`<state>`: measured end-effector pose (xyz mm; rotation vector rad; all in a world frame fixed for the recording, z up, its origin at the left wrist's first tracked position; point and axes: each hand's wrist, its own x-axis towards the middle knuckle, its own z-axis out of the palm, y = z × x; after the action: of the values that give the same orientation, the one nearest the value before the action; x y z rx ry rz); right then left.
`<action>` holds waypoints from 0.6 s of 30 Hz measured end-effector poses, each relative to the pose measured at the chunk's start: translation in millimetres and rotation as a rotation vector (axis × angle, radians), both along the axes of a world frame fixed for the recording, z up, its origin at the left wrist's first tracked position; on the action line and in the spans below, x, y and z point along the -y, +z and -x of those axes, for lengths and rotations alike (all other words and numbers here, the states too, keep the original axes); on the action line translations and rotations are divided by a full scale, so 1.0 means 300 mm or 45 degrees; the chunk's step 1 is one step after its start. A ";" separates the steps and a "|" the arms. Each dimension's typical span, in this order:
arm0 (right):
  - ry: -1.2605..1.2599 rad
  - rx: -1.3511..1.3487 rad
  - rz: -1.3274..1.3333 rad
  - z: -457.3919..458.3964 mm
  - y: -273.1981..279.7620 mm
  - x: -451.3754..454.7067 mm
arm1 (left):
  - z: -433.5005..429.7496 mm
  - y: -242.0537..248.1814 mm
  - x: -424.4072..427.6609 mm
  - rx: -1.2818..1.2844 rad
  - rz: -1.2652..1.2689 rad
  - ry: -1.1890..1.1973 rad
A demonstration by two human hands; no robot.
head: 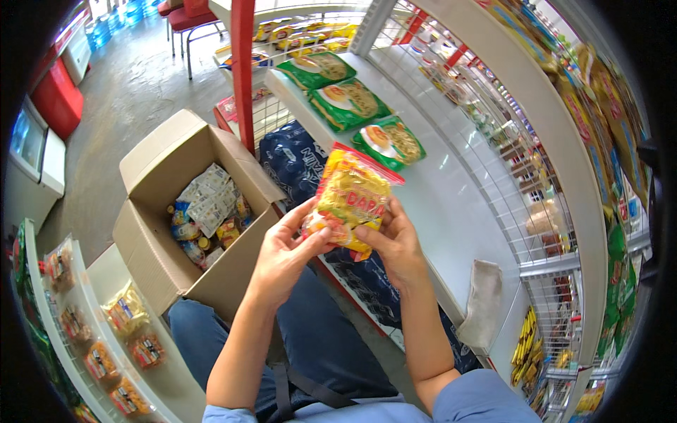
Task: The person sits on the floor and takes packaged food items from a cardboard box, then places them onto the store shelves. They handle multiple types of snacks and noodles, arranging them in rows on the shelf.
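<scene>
A yellow and red plastic packet of food (351, 198), bearing writing, is held between both hands in front of me. My left hand (291, 243) grips its lower left side, thumb on the front. On its lower right side, my right hand (391, 238) pinches it with the thumb across the front. Just beyond the packet, green noodle packets (349, 103) lie flat on a white metal shelf (449, 211). An open cardboard box (158, 238) stands to the left, holding mixed packets and bottles (211, 206).
A folded grey cloth (482, 301) lies at the shelf's near end. Dark shrink-wrapped packs (293, 158) sit beneath the shelf. A red post (243, 74) rises beyond the box. Snack packs (127, 312) line the lower left shelves, and a red chair (195, 21) stands further off.
</scene>
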<state>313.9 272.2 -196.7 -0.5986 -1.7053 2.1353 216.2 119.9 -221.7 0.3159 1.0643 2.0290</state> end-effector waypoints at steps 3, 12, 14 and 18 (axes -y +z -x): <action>-0.179 -0.008 0.057 -0.129 0.023 -0.068 | -0.084 0.030 -0.115 0.009 0.098 0.007; -0.467 0.189 -0.046 -0.276 0.013 -0.275 | -0.194 -0.012 -0.444 -0.311 0.283 0.135; -0.474 0.201 -0.080 -0.265 -0.010 -0.319 | -0.196 -0.029 -0.489 -0.455 0.350 0.235; -0.452 0.280 -0.105 -0.249 -0.061 -0.373 | -0.186 -0.056 -0.534 -0.547 0.548 0.316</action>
<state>388.7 384.2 -215.0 -1.0573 -1.6378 1.7963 272.1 280.1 -238.6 0.4189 1.8485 1.9182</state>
